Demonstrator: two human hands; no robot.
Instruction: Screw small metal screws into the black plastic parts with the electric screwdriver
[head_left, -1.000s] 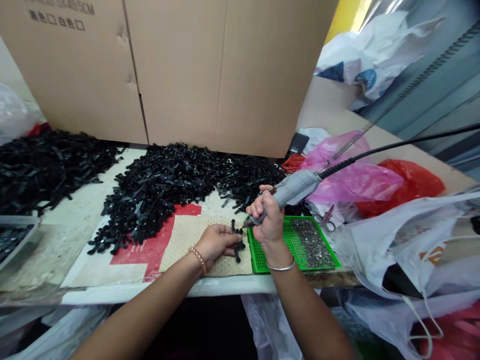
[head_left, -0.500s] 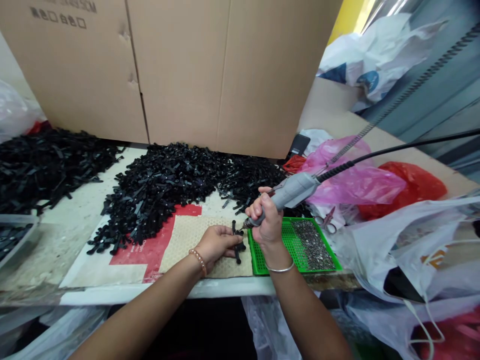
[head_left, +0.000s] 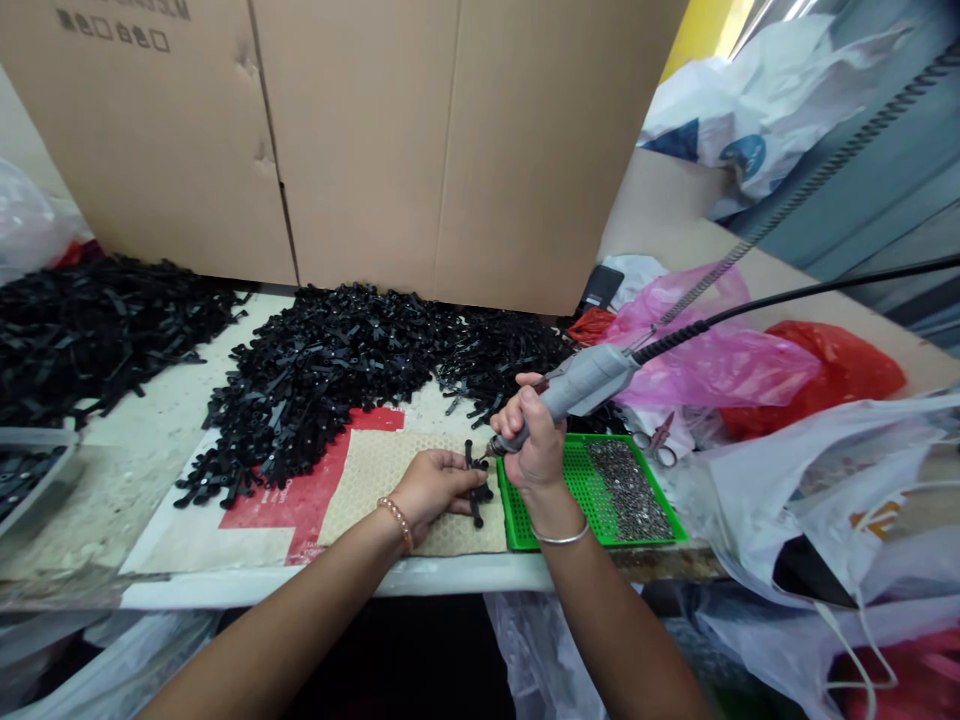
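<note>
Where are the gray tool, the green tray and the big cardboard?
Gray tool (head_left: 590,382): head view, on its body.
Green tray (head_left: 587,483): head view, bare mesh floor.
Big cardboard (head_left: 352,150): head view, front panel.

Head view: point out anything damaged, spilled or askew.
The large brown cardboard panel behind the heaped small black parts has two small dents just left of its dark vertical seam, so it looks slightly damaged. Nothing else clearly stands out.

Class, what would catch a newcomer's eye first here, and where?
A tall wall of cardboard fills the back, with heaps of black parts before it. In front, the right hand grips a grey corded tool. Near it lies a bright green tray.
</note>
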